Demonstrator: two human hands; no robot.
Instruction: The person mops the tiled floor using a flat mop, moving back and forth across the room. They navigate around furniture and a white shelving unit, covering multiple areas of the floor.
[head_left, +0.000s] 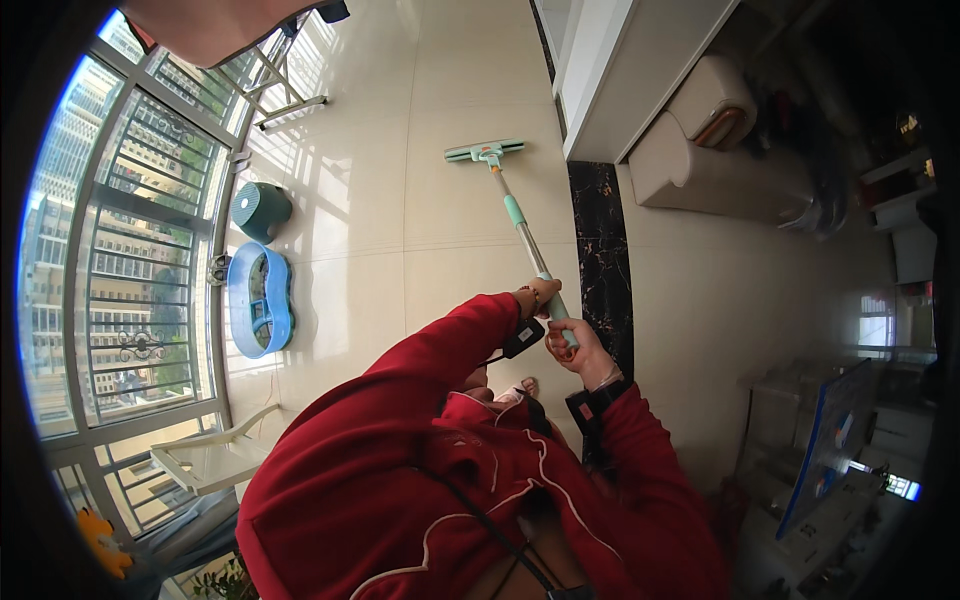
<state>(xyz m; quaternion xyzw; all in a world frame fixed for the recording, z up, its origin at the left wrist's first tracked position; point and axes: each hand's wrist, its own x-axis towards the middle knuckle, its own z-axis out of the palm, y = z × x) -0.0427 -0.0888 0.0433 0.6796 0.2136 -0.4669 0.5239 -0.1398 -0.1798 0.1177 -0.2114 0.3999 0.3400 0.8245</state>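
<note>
A mint-green and silver mop (514, 210) reaches forward from my body, its flat head (485, 150) resting on the pale tiled floor (400, 180). My left hand (540, 291) is closed round the pole at the upper part of its mint handle. Just below it, to the right, my right hand (578, 348) grips the lower handle, near an orange piece at its end. Both forearms wear red sleeves with black devices at the wrists. A bare foot shows below my hands.
Barred windows (150, 280) line the left, with a green stool (260, 210), a blue tub (257, 298) and a cream rack (215, 455) beside them. A folding frame (285, 105) stands upper left. A dark marble strip (598, 210) runs along the right, past which are a beige sofa (695, 180) and furniture.
</note>
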